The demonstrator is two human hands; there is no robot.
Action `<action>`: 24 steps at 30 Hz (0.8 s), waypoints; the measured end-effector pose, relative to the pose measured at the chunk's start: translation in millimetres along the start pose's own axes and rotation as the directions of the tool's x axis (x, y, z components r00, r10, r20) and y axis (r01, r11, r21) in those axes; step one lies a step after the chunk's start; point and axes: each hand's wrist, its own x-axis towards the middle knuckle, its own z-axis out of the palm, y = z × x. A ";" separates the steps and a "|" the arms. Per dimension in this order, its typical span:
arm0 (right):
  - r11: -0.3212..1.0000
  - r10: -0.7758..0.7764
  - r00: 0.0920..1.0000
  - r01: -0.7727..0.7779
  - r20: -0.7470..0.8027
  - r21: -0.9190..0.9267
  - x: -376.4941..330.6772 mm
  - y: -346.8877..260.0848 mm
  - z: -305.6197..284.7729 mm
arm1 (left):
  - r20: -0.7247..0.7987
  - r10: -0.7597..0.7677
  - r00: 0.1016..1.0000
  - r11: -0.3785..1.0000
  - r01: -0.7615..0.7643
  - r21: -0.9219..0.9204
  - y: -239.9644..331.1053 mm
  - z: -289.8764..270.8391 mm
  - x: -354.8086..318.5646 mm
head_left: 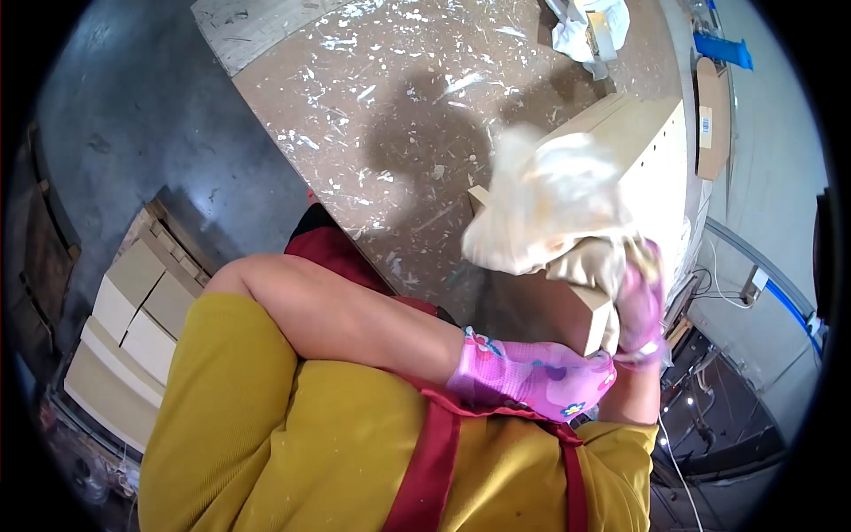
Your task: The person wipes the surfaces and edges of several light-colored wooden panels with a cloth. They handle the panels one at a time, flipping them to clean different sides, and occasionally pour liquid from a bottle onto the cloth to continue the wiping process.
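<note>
A light wooden piece (596, 324) with a pale end face stands close to my body at the table's near edge. My left hand (554, 381), in a pink floral glove, grips its near end from below; the fingertips are partly hidden. In a pink glove smeared by motion, my right hand (640, 306) clutches a bunched cream cloth (558, 199). That cloth is blurred too, spread over the wooden piece and covering most of its far part.
The brown tabletop (390, 186) is specked with white paint. Pale boards with small holes (656, 160) lie at its right side. White rags (589, 35) sit at the far edge. Wooden pieces (133, 310) are stacked at lower left, beside the grey floor (160, 106).
</note>
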 end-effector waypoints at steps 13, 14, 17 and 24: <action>0.981 -0.033 0.999 0.038 -0.027 0.191 37.7 19.3 47.4 | -0.006 -0.028 1.000 0.999 0.028 -0.024 0.2 2.0 -5.9; 0.998 -0.051 0.999 0.051 -0.001 0.024 48.7 38.3 40.6 | -0.018 -0.042 0.999 0.999 0.041 -0.034 -1.4 4.0 -7.0; 0.997 0.001 1.000 -0.001 -0.007 -0.076 49.9 39.2 34.5 | -0.042 -0.059 0.997 0.998 0.057 -0.035 -2.0 2.6 -8.8; 0.908 -0.206 0.899 0.322 -0.386 0.267 4.2 -52.3 -7.6 | -0.040 -0.052 0.998 0.998 0.051 -0.032 -0.1 0.0 -9.4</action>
